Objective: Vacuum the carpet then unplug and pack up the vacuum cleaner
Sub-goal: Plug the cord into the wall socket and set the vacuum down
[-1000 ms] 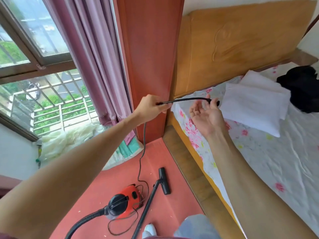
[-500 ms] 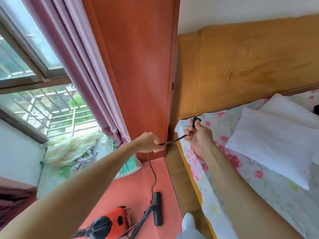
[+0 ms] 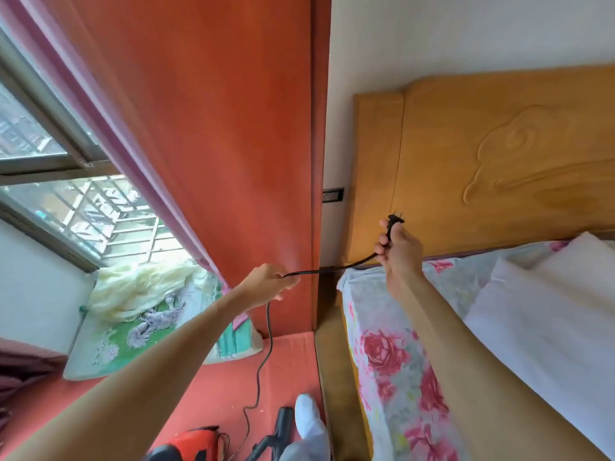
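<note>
Both arms reach forward and up, elbows nearly straight. The right hand is raised in front of the headboard, fingers curled round the plug, whose prongs stick out above the fist and point up and slightly right. The plug is out of the socket, which sits on the wall up and to the left of it, between the red panel and the headboard.

The left hand is lower and to the left, in front of the panel's foot, knuckles up, fingers closed round the cord. The cord runs almost taut between the two hands, rising to the right. From the underside of the left hand it drops in a loose curve over the carpet toward the red vacuum at the bottom edge.

The black nozzle lies on the carpet just right of the vacuum, beside a white-clad foot. The bed, with floral sheet and white pillow, is under the right forearm. A pink curtain hangs by the window on the left.
</note>
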A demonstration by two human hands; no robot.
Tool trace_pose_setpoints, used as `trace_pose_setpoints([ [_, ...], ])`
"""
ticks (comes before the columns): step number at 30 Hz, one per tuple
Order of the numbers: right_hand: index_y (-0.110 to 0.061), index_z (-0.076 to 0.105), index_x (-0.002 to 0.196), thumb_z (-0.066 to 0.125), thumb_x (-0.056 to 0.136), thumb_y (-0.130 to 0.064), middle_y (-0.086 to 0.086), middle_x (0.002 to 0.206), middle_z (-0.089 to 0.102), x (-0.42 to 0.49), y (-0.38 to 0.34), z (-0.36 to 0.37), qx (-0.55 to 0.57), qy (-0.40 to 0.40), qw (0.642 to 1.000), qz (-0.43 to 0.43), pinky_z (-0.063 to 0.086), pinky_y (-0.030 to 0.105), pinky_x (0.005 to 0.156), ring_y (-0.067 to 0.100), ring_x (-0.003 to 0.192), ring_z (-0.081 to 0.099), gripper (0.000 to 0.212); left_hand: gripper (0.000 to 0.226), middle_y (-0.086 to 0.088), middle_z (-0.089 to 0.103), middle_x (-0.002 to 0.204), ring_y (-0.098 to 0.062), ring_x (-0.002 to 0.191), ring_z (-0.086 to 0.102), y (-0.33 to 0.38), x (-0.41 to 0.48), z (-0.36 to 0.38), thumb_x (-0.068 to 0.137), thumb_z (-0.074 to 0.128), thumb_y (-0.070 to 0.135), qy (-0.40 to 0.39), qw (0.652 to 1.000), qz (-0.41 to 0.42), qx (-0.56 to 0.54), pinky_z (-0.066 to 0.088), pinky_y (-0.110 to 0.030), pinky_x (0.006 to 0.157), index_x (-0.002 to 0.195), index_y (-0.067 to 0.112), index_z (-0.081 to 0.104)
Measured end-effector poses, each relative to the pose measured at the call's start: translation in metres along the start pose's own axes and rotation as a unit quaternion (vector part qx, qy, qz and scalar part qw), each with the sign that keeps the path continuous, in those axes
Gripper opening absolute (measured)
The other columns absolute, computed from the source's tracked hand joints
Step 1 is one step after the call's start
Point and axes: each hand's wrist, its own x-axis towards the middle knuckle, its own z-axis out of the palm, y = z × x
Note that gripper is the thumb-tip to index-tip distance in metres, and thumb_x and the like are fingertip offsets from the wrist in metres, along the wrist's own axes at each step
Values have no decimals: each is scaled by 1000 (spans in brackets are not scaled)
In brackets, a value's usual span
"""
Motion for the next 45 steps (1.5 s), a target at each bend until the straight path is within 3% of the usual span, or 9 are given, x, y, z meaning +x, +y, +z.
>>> trace_pose_setpoints([
  [10, 4, 70, 105, 40, 104, -24, 3, 64, 49, 128, -12, 27, -268, -34, 963, -17, 28, 26, 52, 13, 56, 40, 41, 38, 1, 36, 61, -15, 55, 28, 42, 123, 38, 95, 48, 3, -97, 981, -85, -147, 25, -28, 54, 59, 15, 43],
  [13, 7, 68, 107, 38, 104, -26, 5, 64, 49, 161, -19, 37, -320, -50, 946, -13, 27, 29, 51, 15, 55, 40, 44, 30, 0, 26, 56, -15, 53, 19, 66, 151, 47, 82, 46, 12, -116, 957, -99, -246, 18, -30, 54, 57, 18, 30],
  [18, -5, 63, 112, 37, 106, -27, -2, 69, 51, 215, -14, 65, -194, -95, 975, 52, 34, 18, 45, 9, 54, 43, 34, 35, 5, 37, 44, -17, 47, 30, 76, 208, 68, 97, 39, 7, -32, 928, -215, -303, 21, -31, 54, 63, 15, 37],
  [21, -6, 58, 111, 39, 106, -24, 0, 75, 53, 235, 0, 85, -112, -155, 975, 109, 35, 14, 38, 4, 46, 47, 26, 33, -9, 56, 78, -26, 79, 56, 70, 227, 93, 99, 50, 20, 38, 914, -286, -285, 51, -36, 75, 66, 18, 48],
  [26, -15, 59, 93, 34, 107, -20, -1, 71, 51, 269, 29, 107, -121, -196, 966, 121, 33, 16, 45, 8, 53, 44, 28, 46, -4, 39, 48, -19, 44, 36, 53, 252, 129, 95, 52, 19, 126, 836, -358, -397, 33, -22, 43, 52, 13, 40],
  [34, -1, 58, 118, 39, 104, -25, 9, 97, 56, 332, 84, 135, -162, -148, 972, 91, 47, 36, 79, 20, 86, 52, 34, 46, 5, 36, 40, -11, 32, 27, 12, 324, 152, 100, 50, 29, 248, 688, -431, -528, 24, -20, 39, 58, 17, 37],
  [39, 7, 57, 122, 42, 102, -18, 13, 98, 56, 378, 126, 144, -196, -112, 968, 112, 46, 40, 83, 25, 89, 52, 36, 50, 6, 39, 33, -10, 26, 31, -7, 344, 167, 102, 47, 33, 262, 702, -399, -528, 29, -27, 48, 56, 14, 40],
  [43, 4, 64, 104, 46, 102, -18, -1, 69, 56, 401, 160, 156, -179, -58, 971, 148, 52, 33, 71, 14, 68, 55, 29, 55, -2, 52, 41, -25, 58, 54, -18, 352, 181, 102, 47, 29, 281, 733, -382, -488, 44, -33, 67, 52, 6, 55],
  [45, 3, 66, 99, 48, 102, -19, -1, 69, 57, 410, 172, 162, -177, -49, 971, 154, 56, 40, 82, 17, 75, 59, 28, 49, -7, 60, 53, -27, 67, 55, -22, 358, 187, 100, 48, 24, 287, 735, -384, -480, 43, -30, 58, 56, 7, 61],
])
